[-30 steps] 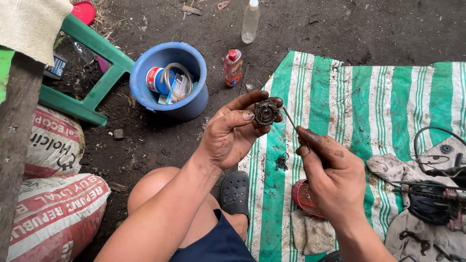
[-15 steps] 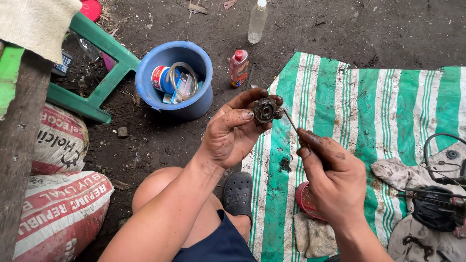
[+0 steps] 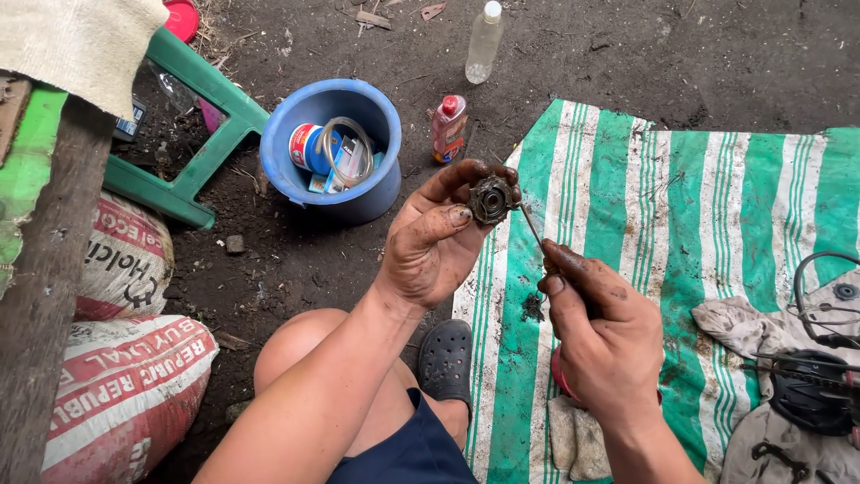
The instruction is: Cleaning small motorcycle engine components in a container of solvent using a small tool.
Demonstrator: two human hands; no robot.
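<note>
Above striped tarp, left hand pinches greasy toothed metal part by rim; right hand grips thin pick touching it. Part likely rigid, heavy, slippery; rim safest hold.

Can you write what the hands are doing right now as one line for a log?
left hand: holds gear | right hand: pokes it with thin tool | below: striped mat

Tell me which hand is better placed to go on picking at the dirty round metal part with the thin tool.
Right. The right hand already grips the thin tool, its tip at the round metal part. The left hand is busy pinching that part in its fingers, so it likely just steadies.
</note>
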